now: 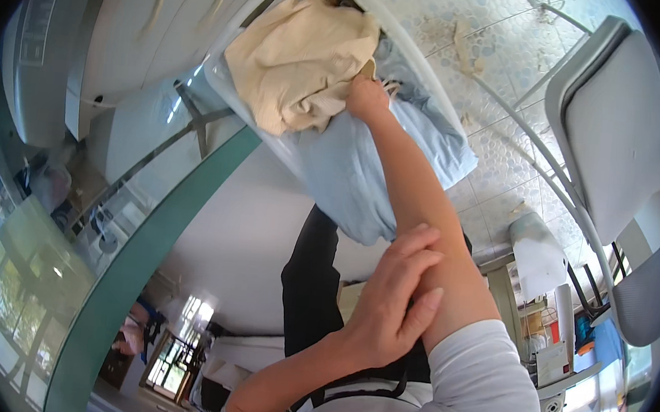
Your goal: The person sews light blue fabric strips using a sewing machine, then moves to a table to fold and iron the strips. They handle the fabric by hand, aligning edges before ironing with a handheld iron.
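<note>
A white plastic laundry basket (428,69) stands ahead of me with clothes in it. My right hand (367,98) reaches in, its fingers closed on the edge of a crumpled beige garment (304,58). Beside and below that hand, a light blue garment (349,168) spreads across the basket and hangs over its near side. My left hand (396,298) rests across my right forearm, just below the elbow. Its fingers are bent but apart, with the tips touching the skin and nothing held. The right hand's fingertips are partly hidden in the cloth.
To the left is a glass-topped table (33,282) with a green edge (164,215). Behind it are pale cabinet doors (155,10). A grey folding chair (611,129) stands at the right on the patterned tile floor (471,30).
</note>
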### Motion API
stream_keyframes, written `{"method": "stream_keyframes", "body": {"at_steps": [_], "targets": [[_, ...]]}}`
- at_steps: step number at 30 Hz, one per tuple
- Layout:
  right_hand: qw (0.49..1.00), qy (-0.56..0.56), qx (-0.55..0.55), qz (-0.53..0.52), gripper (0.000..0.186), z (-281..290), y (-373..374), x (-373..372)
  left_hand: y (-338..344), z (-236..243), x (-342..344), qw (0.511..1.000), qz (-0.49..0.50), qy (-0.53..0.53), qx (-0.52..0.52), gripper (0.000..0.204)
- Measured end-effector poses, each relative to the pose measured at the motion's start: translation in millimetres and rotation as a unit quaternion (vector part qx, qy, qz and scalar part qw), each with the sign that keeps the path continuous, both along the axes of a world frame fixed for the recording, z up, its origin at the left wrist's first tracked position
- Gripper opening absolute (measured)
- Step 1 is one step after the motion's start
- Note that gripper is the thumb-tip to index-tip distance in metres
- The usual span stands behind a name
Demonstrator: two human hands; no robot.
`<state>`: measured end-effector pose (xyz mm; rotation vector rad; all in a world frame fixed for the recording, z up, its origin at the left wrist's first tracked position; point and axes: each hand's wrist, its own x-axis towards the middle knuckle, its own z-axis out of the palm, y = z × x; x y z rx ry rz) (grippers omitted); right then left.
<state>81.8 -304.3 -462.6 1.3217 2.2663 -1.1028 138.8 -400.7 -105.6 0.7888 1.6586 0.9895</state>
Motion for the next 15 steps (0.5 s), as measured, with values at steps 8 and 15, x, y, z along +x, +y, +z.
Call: {"method": "stream_keyframes", "body": {"at_steps": [8, 15], "targets": [[0.952, 0.180, -0.194, -0.155, 0.027, 155.4, -23.3, 26.3, -118.1, 9.4, 3.9, 0.925, 0.198, -0.143, -0.290, 0.029], [0.742, 0.370, -0.508, -0.232, 0.021, 456.1, -53.5, 116.9, -115.9, 30.6, -60.6, 0.701, 0.493, -0.511, -0.074, 0.075]]}}
